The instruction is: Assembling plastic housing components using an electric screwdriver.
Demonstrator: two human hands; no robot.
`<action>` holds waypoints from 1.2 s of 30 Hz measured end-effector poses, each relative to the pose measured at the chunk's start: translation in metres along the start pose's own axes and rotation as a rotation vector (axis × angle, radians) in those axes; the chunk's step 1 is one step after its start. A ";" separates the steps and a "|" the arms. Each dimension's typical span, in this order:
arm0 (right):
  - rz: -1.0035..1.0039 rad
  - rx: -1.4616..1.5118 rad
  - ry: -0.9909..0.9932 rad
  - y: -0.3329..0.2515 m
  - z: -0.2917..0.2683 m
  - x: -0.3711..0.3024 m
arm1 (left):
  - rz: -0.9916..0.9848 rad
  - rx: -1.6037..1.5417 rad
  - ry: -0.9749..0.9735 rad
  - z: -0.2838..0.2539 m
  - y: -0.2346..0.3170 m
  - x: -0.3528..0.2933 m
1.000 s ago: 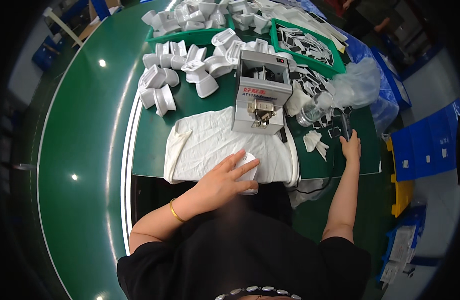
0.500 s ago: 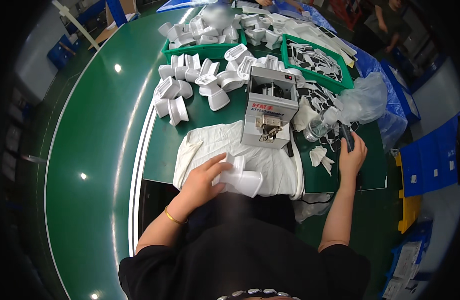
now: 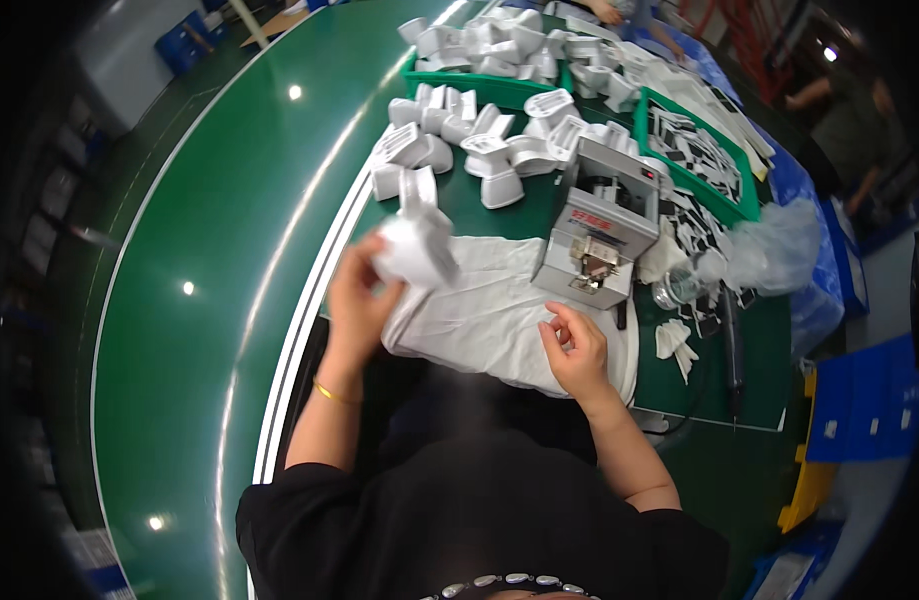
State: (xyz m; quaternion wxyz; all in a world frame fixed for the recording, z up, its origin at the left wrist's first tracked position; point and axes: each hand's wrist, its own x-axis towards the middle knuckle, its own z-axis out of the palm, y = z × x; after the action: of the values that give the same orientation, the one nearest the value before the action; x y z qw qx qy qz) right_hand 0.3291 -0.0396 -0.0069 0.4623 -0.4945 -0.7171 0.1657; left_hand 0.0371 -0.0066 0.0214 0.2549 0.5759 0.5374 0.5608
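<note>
My left hand (image 3: 354, 300) grips a white moulded plastic housing (image 3: 416, 252), blurred by motion, above the left edge of a white cloth (image 3: 489, 305). Loosely curled, with a gap between thumb and forefinger, my right hand (image 3: 575, 350) hovers over the cloth's right part; I see nothing in it. Just beyond stands a grey boxy screw feeder (image 3: 601, 225) with a metal outlet at its front. A dark electric screwdriver (image 3: 731, 340) lies on the green mat to the right, tip towards me. Several more white housings (image 3: 499, 185) lie on the mat beyond the cloth.
A green crate (image 3: 484, 88) heaped with white housings stands at the back. Another green crate (image 3: 749, 205) holds small black-and-white pieces. Nearby are a clear jar (image 3: 674, 290), a plastic bag (image 3: 774, 250) and a crumpled white scrap (image 3: 676, 345). Other people work at the far side.
My right hand has left the screwdriver and moved left to the cloth. My left hand has lifted the housing up and leftwards. The view has turned, shifting the table rightwards.
</note>
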 end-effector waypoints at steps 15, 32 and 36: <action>0.114 0.021 -0.129 0.015 0.012 -0.007 | -0.480 1.094 0.494 -0.138 -0.113 0.059; 0.100 0.060 -0.030 0.023 0.015 -0.008 | 0.068 0.293 0.150 0.043 -0.026 0.069; 0.133 0.152 0.114 0.009 -0.018 -0.007 | 0.061 -0.244 -0.143 0.028 0.027 0.038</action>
State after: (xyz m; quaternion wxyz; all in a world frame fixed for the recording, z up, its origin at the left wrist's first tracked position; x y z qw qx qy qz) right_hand 0.3500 -0.0457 -0.0076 0.5264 -0.5130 -0.6409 0.2215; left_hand 0.0640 0.0284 0.0533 0.3434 0.5952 0.4278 0.5871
